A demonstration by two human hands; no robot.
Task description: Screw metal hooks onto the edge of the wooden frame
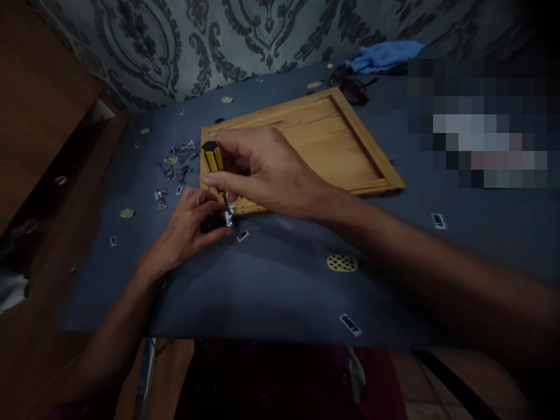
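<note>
A yellow-and-black screwdriver (213, 160) stands nearly upright in my right hand (271, 169), its handle gripped between thumb and fingers. Its shaft tip meets a small metal hinge (229, 217) at the near left corner of a wooden cabinet door (301, 137). My left hand (186, 224) is closed about the hinge, thumb on the near side and index finger on the far side. Part of the door's left edge is hidden behind my hands.
Several metal hinges (184, 172) lie on the blue patterned tablecloth (280, 291) left of the door. Dark glasses (354, 87) and a blue cloth (385, 55) lie at the back. Wooden furniture (39, 99) borders the left side, and a patterned wall (262, 29) the back.
</note>
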